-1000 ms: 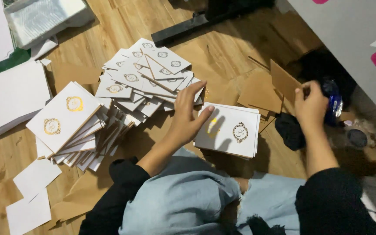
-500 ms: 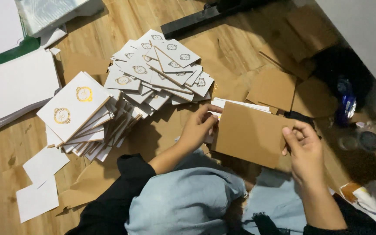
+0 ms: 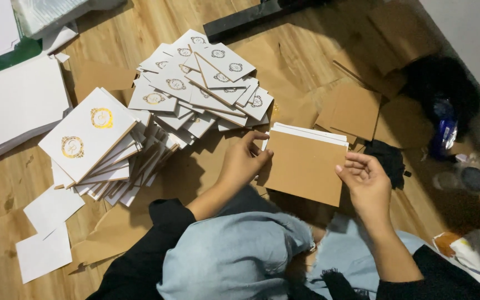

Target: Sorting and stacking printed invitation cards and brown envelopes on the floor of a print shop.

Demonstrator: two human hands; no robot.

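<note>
Wooden floor [image 3: 6, 183] is strewn with white card stacks [image 3: 140, 122]. Above the lap, a brown cardboard sheet [image 3: 305, 166] is held tilted: its left edge is pinched by the left hand [image 3: 243, 164], its right edge gripped by the curled right hand [image 3: 365, 180].

The right hand [image 3: 365, 178] left the far clutter — both hands now grip a brown card [image 3: 306, 166]; white card covered.
</note>
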